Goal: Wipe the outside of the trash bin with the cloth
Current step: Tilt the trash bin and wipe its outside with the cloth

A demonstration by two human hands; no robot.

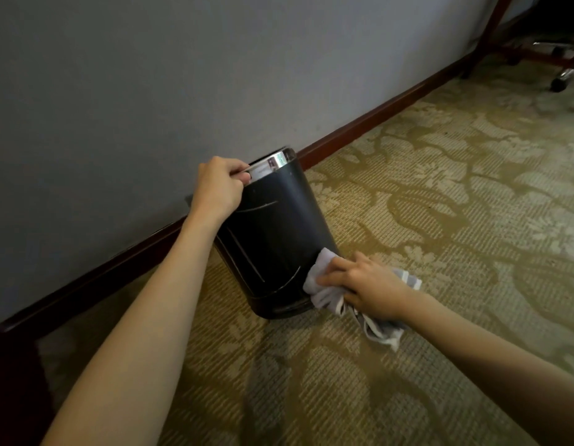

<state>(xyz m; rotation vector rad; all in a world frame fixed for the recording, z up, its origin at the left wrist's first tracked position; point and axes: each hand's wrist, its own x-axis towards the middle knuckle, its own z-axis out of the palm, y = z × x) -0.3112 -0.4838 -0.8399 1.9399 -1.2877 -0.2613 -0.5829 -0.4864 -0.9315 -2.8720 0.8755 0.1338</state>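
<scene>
A black round trash bin (pixel 272 239) with a shiny metal rim stands on the carpet close to the wall, tipped a little away from me. My left hand (pixel 219 188) grips the rim at its top left edge. My right hand (pixel 364 286) holds a crumpled white cloth with grey stripes (pixel 324 284) and presses it flat against the bin's lower right side, near the base. Part of the cloth hangs loose under my wrist and trails onto the carpet.
A grey wall (pixel 182 75) with a dark red-brown baseboard (pixel 359 127) runs right behind the bin. Patterned beige-green carpet (pixel 440 188) covers the floor. A wheeled chair base (pixel 562 78) and dark wooden furniture legs (pixel 485 37) stand at the far upper right.
</scene>
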